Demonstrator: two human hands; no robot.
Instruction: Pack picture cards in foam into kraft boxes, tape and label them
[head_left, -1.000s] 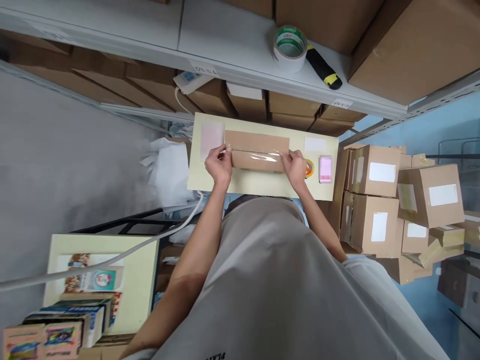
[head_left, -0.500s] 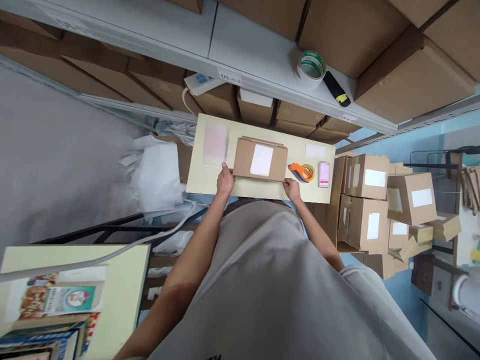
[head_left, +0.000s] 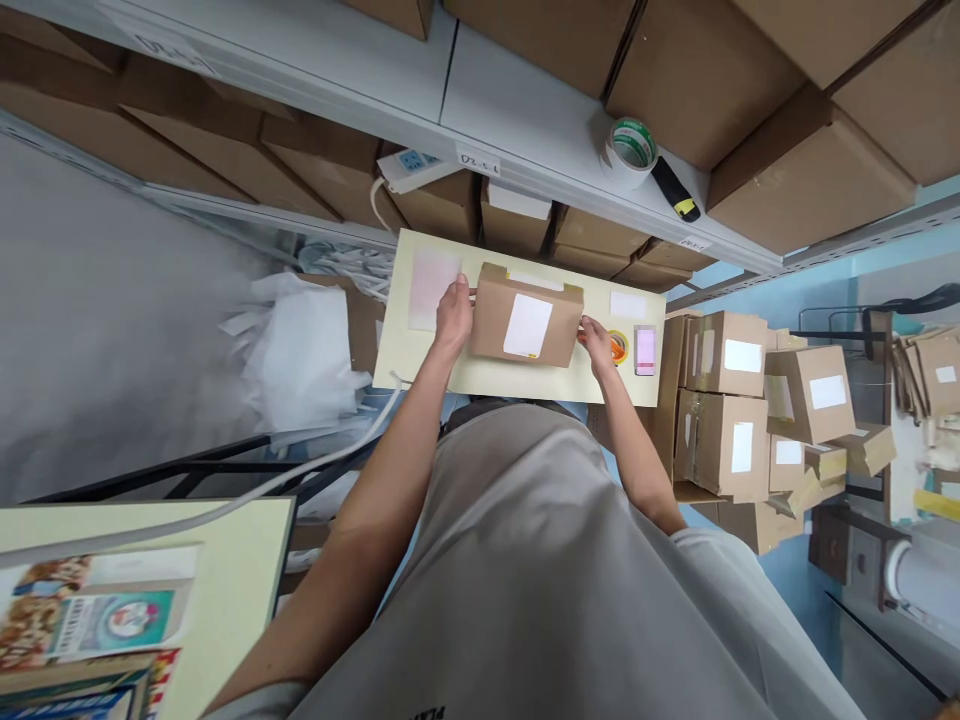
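Observation:
A brown cardboard box with a white label on its face is on the pale yellow work table. My left hand grips its left end, thumb and fingers at the edge. At the opposite end my right hand has its fingers closed on the box's right edge. Along the far side a flap stands up, with a whitish strip behind it. An orange tape dispenser lies partly hidden behind my right hand. Right of it is a phone-like pink-screened item.
A shelf with boxes, a tape roll and a black-and-yellow cutter overhangs the table's far side. Stacked cartons stand at right. White plastic wrapping hangs at left, and a cable crosses near my left arm.
Both hands have moved from the box's near corners farther up its ends. The far-side flap now stands higher, and my right hand covers more of the tape dispenser.

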